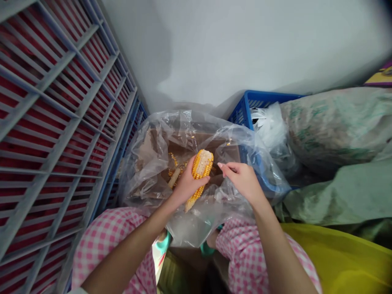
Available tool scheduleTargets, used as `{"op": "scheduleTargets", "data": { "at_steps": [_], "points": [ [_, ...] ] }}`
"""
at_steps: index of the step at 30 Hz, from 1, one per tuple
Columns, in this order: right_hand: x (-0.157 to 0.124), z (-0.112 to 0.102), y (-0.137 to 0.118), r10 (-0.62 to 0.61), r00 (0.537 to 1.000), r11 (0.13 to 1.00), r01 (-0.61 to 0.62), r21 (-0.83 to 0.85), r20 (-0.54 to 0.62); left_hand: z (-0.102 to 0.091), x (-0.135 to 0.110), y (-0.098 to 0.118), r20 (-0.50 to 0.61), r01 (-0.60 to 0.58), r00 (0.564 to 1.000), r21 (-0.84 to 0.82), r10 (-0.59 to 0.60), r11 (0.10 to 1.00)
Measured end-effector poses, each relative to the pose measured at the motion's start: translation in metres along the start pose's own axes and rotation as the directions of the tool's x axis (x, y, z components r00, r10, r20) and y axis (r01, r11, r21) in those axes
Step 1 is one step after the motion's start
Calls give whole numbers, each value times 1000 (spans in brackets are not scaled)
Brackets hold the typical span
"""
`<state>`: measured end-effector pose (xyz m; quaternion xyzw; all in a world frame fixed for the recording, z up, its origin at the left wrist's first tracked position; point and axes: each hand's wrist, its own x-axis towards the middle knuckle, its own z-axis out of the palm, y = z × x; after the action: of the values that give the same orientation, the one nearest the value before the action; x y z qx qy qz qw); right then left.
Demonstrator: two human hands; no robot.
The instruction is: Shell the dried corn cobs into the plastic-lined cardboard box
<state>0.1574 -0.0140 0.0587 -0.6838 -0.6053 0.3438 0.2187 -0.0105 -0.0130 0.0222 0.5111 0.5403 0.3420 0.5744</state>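
An ear of corn [202, 171], partly stripped of its yellow kernels near the top, is gripped by my left hand [188, 181], tilted with its pointed end toward me. Just right of the cob, my right hand [240, 177] is closed with thumb and forefinger together; what is in the pinch, if anything, is too small to make out. Both hands are over a cardboard box [180, 141] lined with a clear plastic bag [186, 120]. Loose kernels [174, 159] and a bare cob [175, 177] lie inside it, partly hidden by my left hand.
A tall stack of slatted crates [76, 118] rises close on the left. At right stands a blue basket [245, 110] with a white plastic bag [271, 126], beside a large full sack [339, 122]. Yellow material [343, 257] lies lower right. A white wall [232, 45] is behind.
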Motion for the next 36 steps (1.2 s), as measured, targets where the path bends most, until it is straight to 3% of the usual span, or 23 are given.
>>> {"op": "scheduleTargets", "data": {
  "at_steps": [6, 10, 12, 14, 16, 18, 22, 25, 31, 33, 36],
  "points": [
    [0, -3, 3, 16, 999, 999, -14, -39, 46, 6, -9, -4, 12, -2, 1000, 122, 1, 992],
    [2, 6, 6, 23, 997, 1000, -23, -4, 69, 13, -12, -5, -26, 72, 997, 58, -71, 996],
    [4, 13, 5, 57, 996, 987, -67, 149, 71, 12, -10, 0, -9, 153, 988, -67, -154, 986],
    [6, 19, 3, 111, 987, 911, -147, 386, 113, 5, -5, 7, 34, 245, 969, -230, -243, 942],
    [8, 25, 1, 116, 982, 800, -179, 573, 146, -5, 0, 15, 14, 255, 963, -348, -267, 902],
    [8, 31, -1, 77, 990, 761, -135, 635, 118, -16, 5, 21, -51, 222, 963, -410, -265, 884],
    [2, 55, -7, 27, 999, 823, -46, 567, 43, -24, 6, 24, -132, 84, 977, -487, -168, 869],
    [-6, 75, -13, -48, 995, 841, -7, 541, 87, -20, 5, 21, -152, -1, 984, -519, -91, 855],
    [-18, 83, -20, -57, 992, 956, 22, 291, 112, -24, 15, 10, -250, 89, 943, -441, -217, 893],
    [-21, 83, -23, -64, 995, 959, 39, 281, 82, -29, 22, 4, -352, 80, 916, -313, -194, 946],
    [-23, 83, -26, -27, 998, 938, 8, 347, 51, -33, 30, -3, -378, 80, 913, -201, -153, 976]
  ]
}}
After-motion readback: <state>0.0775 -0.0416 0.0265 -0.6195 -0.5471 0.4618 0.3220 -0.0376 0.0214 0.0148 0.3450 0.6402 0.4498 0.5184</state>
